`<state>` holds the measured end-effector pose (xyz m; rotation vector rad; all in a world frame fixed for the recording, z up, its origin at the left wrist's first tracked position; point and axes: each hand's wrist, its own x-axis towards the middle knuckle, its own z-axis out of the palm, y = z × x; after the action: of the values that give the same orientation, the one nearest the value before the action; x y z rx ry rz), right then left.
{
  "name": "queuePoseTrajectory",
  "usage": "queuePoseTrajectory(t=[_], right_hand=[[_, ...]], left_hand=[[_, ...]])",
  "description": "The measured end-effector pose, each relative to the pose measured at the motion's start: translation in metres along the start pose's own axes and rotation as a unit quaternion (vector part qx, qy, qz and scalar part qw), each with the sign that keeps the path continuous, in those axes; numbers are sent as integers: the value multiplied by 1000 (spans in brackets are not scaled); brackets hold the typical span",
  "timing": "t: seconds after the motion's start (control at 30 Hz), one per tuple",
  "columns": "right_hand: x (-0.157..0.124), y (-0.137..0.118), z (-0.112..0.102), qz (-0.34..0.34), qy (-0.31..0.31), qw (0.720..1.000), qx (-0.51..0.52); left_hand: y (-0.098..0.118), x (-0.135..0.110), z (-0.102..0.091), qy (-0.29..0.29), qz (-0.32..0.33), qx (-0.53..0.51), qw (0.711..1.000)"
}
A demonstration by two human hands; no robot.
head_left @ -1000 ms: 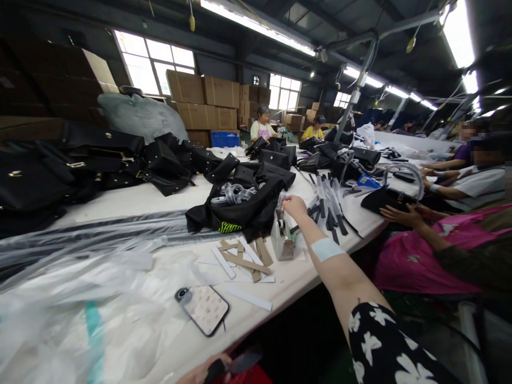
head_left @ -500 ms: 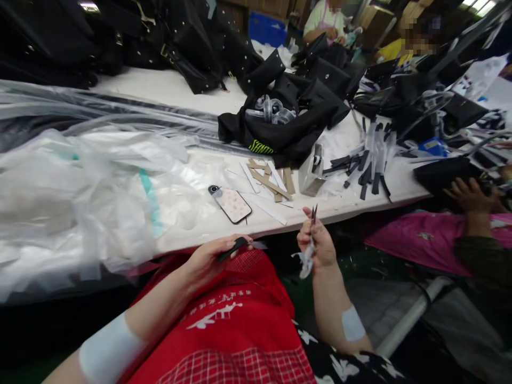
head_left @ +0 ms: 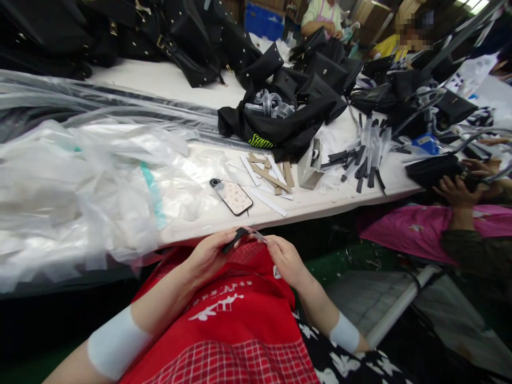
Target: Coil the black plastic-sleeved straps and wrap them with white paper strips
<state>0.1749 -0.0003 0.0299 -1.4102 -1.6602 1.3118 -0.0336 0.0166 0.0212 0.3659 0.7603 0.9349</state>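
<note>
My left hand (head_left: 211, 252) is closed around a short black strap (head_left: 235, 240) in front of the red apron. At the strap's far end my right hand (head_left: 287, 260) is closed on small thread snips (head_left: 258, 234). The snips' tips meet the strap end by my left fingertips; whether the blades are parted is too small to tell. A scrap of white plastic (head_left: 277, 272) shows under my right hand. Just beyond my hands, a phone in a patterned case (head_left: 235, 198) lies on the white table (head_left: 192, 226).
Clear plastic sleeves (head_left: 100, 197) cover the table's left. Brown and white strips (head_left: 268, 176), a small grey box (head_left: 311, 169) and wrapped black straps (head_left: 370, 152) lie beyond. Black bags (head_left: 184, 42) are piled behind. At right, a co-worker's hand (head_left: 460, 192) rests on a black bag.
My right hand has moved left and turned the snips from pointing up to the strap end. My left hand has risen slightly, still holding the strap.
</note>
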Motion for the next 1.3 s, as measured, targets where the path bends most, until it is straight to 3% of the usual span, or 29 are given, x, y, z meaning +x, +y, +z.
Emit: queuePoseTrajectory(t=[0.23,0.4,0.67,1.13,1.23,1.3], right_hand=[[3,-2,5,26,17,999,14],[3,-7,7,33,-3,999,4],[2,-10,11,-10,-9,999,-45],[2,-12,7,-45,-10,994,-103],[2,-5,-3,-41,24,997,-59],[7,3,-24,-27,88,994,-52]], left_hand=[[0,-5,0,-5,20,2,1000],[-1,-7,-1,-4,3,4,1000],[-6,-7,-3,-40,-3,0,999],[-4,-8,2,-36,-16,24,999],[-2,-8,3,-37,-7,33,999],[0,-7,4,-41,-10,39,998]])
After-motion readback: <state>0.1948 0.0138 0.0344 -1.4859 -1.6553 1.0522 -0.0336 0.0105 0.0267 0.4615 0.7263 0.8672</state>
